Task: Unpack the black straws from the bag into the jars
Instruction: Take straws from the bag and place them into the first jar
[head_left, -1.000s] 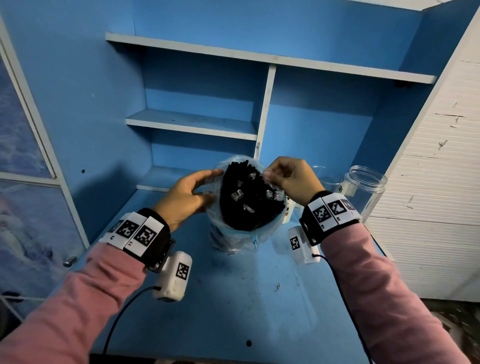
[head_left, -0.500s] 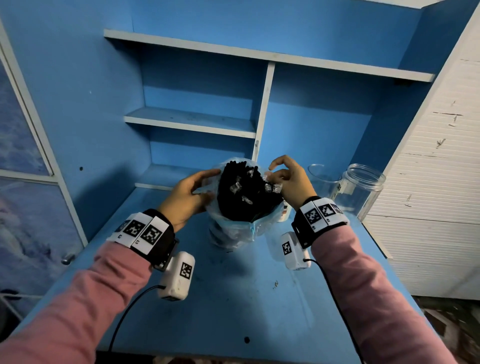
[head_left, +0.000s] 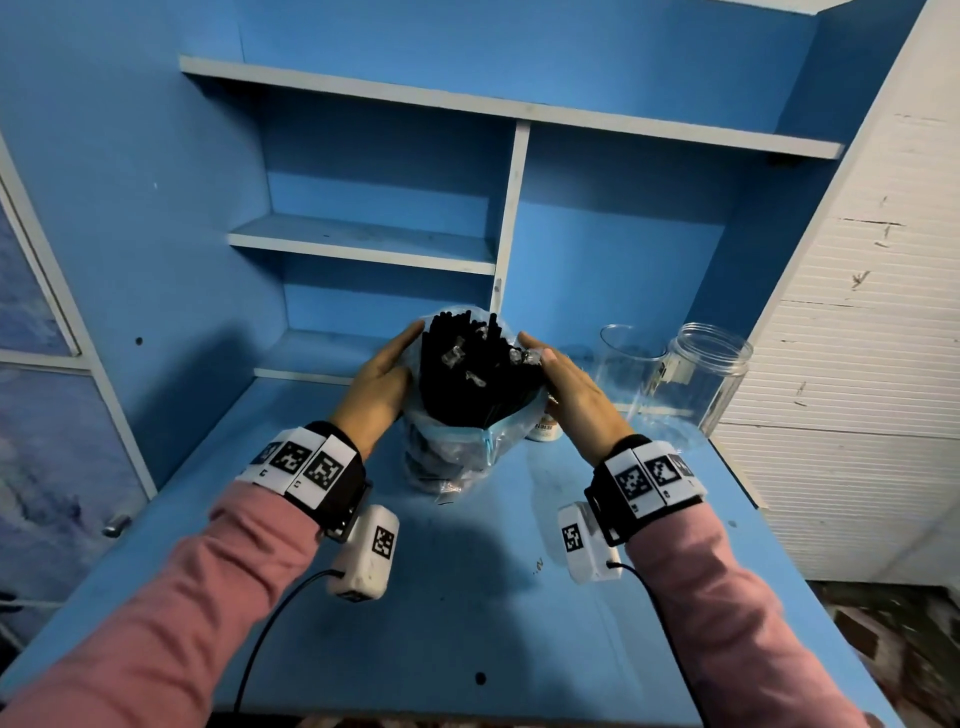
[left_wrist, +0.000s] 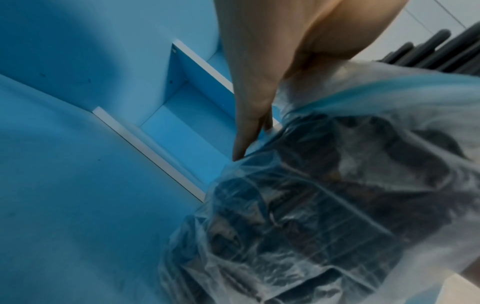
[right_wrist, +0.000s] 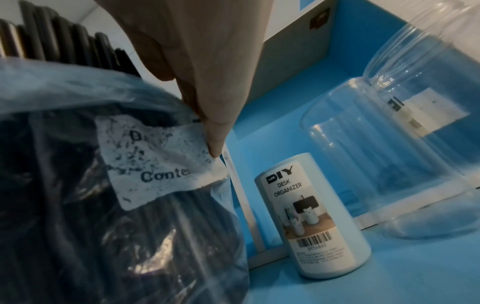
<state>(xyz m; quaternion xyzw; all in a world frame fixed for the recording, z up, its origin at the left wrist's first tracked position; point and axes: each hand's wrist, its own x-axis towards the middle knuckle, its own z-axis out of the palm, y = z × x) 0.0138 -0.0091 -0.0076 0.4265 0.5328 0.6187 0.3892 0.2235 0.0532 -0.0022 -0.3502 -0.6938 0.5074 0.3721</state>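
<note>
Two hands: left hand (head_left: 375, 384) and right hand (head_left: 574, 395) flank a clear plastic bag (head_left: 457, 457) at the centre of the head view, fingers straight, palms laid flat against its sides; neither hand is curled round anything.
Bag: stands upright on the blue desk (head_left: 467, 597), mouth open at the top.
Straws: black straws (head_left: 467, 364) stand bundled in the bag, long axis near vertical, tips poking out above the rim between the two hands.
Jars: two clear jars (head_left: 711, 374) stand empty to the right of centre, beyond the right hand and apart from the bag.
Nearer hand: the right hand lies between bag and jars, so it seems better placed to carry straws across.
Other item: a small white canister (right_wrist: 311, 218) stands just behind the bag, near the jars.
Progress: no straws are in the jars yet.
</note>
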